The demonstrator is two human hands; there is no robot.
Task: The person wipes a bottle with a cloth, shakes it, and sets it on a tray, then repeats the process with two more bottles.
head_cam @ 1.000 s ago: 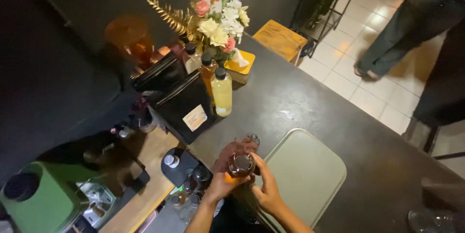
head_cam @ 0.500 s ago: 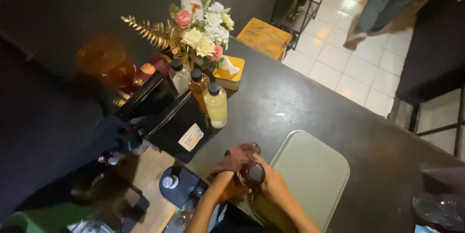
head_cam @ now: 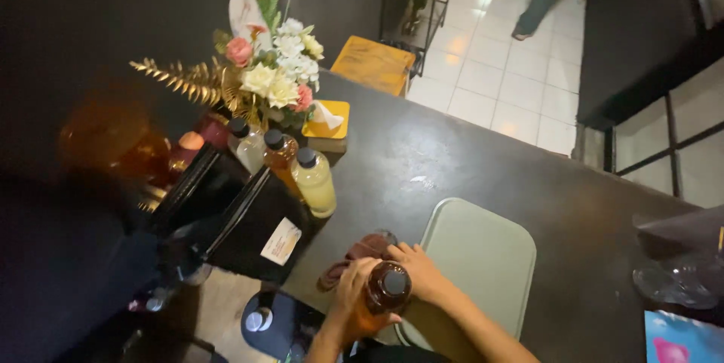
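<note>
I see both hands at the tabletop's near edge: left hand [head_cam: 348, 295] and right hand [head_cam: 419, 272] each grasping the brown bottle [head_cam: 383, 293], held beside the green tray [head_cam: 483, 257]. Risk noted: so close to the edge, a slip could send it overboard.

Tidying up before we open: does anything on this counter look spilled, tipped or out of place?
Nothing stands out. The three bottles stand upright by the flowers, the green tray lies flat, and both hands hold the brown bottle upright. A faint pale mark could be glare.
</note>
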